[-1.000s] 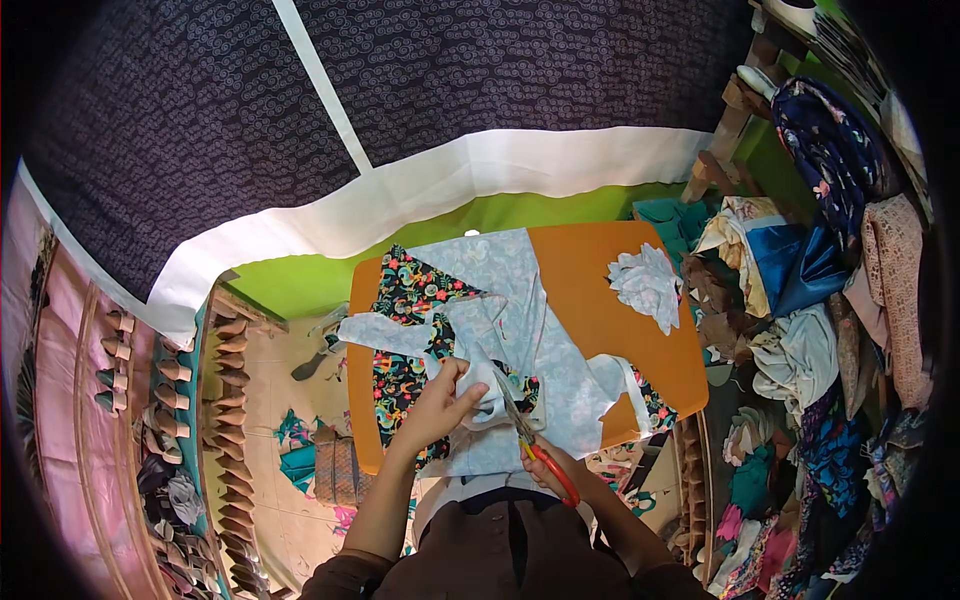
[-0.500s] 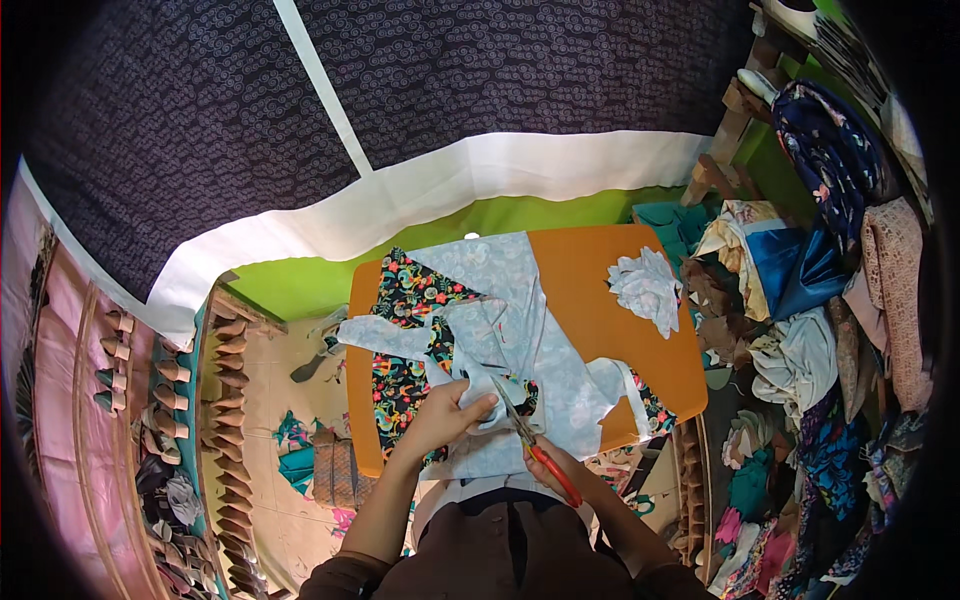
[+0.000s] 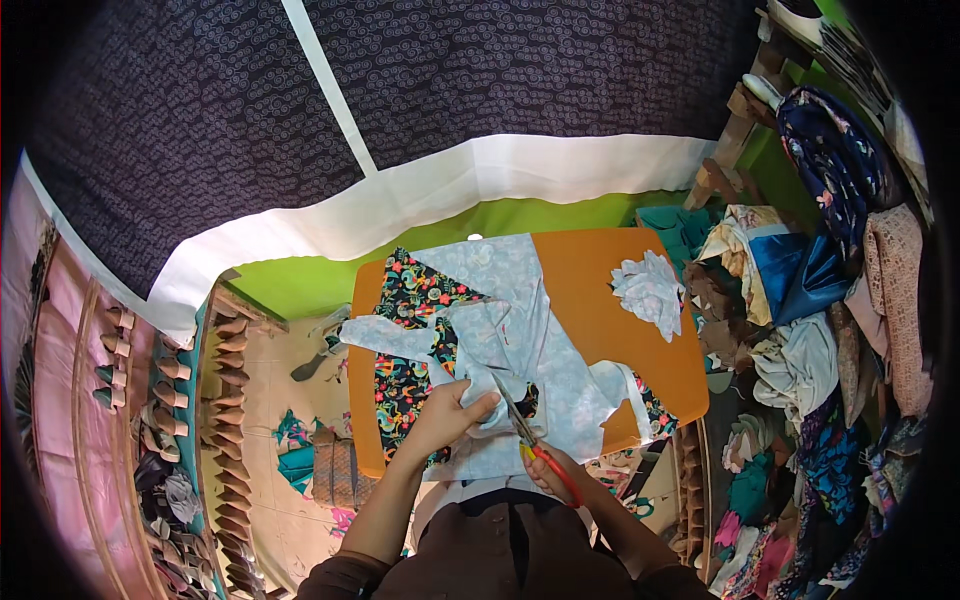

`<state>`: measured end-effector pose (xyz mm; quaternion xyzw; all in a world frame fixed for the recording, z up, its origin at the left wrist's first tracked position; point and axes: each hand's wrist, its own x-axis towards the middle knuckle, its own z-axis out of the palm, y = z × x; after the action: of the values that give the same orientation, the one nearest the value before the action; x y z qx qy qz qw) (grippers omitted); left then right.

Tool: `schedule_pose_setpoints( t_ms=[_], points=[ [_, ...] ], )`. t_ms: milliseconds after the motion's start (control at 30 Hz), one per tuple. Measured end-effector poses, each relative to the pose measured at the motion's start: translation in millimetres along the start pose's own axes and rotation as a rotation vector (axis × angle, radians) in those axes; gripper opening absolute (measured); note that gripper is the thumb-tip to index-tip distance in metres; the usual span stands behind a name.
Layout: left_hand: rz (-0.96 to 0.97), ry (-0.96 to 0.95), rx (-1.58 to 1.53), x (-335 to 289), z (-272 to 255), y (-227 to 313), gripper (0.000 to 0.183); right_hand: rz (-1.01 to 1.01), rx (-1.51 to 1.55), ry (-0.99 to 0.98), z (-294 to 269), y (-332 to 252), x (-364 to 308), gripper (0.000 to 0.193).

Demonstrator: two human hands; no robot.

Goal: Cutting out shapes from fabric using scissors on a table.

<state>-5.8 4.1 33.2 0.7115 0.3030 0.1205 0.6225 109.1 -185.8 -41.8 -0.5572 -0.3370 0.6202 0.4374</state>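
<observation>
Spread over the orange table is a floral fabric, pale on its wrong side and black with bright flowers where it folds over. My left hand pinches an edge of this cloth near the table's front. Just to its right, my right hand grips red-handled scissors. Their blades point up and left at the cloth beside my left fingers, and they look nearly closed. Whether cloth lies between the blades I cannot tell.
A crumpled pale scrap lies on the orange table at right. Piled fabrics crowd the right side. Racks of wooden shoe lasts stand at left. A dark patterned curtain hangs behind, and scraps lie on the floor.
The scissor blades have drawn a little closer together. Both hands stay almost in place, and the whole view has shifted very slightly.
</observation>
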Motion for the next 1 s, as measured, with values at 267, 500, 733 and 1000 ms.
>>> schedule_pose_setpoints(
  t_ms=[267,500,733,1000],
  points=[
    [-0.067,-0.090,0.044,0.3,-1.6,2.8,0.028,-0.133,0.194,-0.011,13.5,-13.4,0.0,0.047],
    [-0.035,-0.086,-0.025,1.4,-3.3,-3.7,0.028,0.002,0.191,-0.088,10.2,-12.4,1.0,0.050],
    [-0.068,-0.122,-0.017,0.7,-0.2,-2.4,0.028,-0.082,0.333,-0.104,18.7,-29.4,-1.3,0.053],
    [-0.072,-0.144,-0.018,0.6,-4.8,1.9,0.029,0.052,0.392,-0.042,17.1,-24.9,1.5,0.055]
  ],
)
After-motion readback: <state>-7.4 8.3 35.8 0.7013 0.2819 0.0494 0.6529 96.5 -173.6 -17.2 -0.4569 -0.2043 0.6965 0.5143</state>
